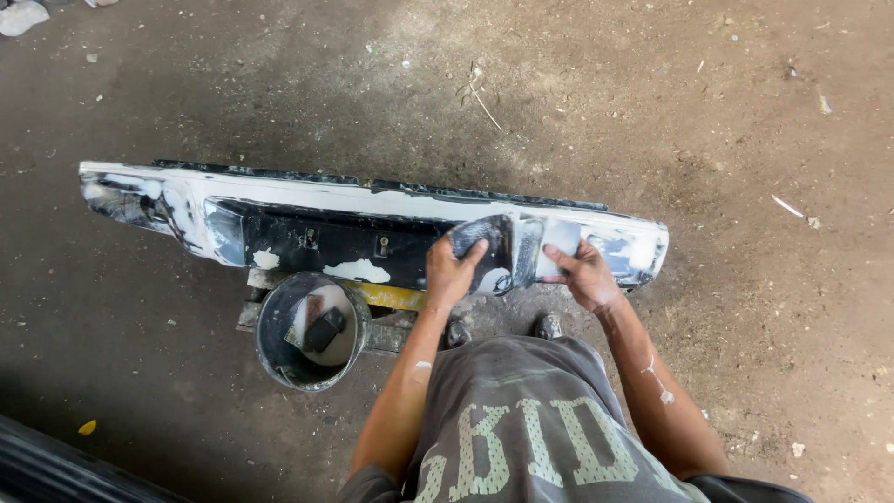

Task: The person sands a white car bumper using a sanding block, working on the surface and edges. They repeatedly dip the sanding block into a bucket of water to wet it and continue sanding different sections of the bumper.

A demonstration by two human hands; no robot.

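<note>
Currently a long bumper (354,219), stiff and likely light, is pressed just ahead of both hands: left hand (451,273) flat on a dark sanding sheet (484,244), right hand (587,275) perhaps gripping a pale pad (559,237). Bucket (312,331) left of them.

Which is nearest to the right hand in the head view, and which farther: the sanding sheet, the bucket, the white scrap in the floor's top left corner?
From the right hand:
1. Sanding sheet, under its fingers on the bumper.
2. Bucket, to the left, below the bumper.
3. White scrap, far top left corner.
</note>
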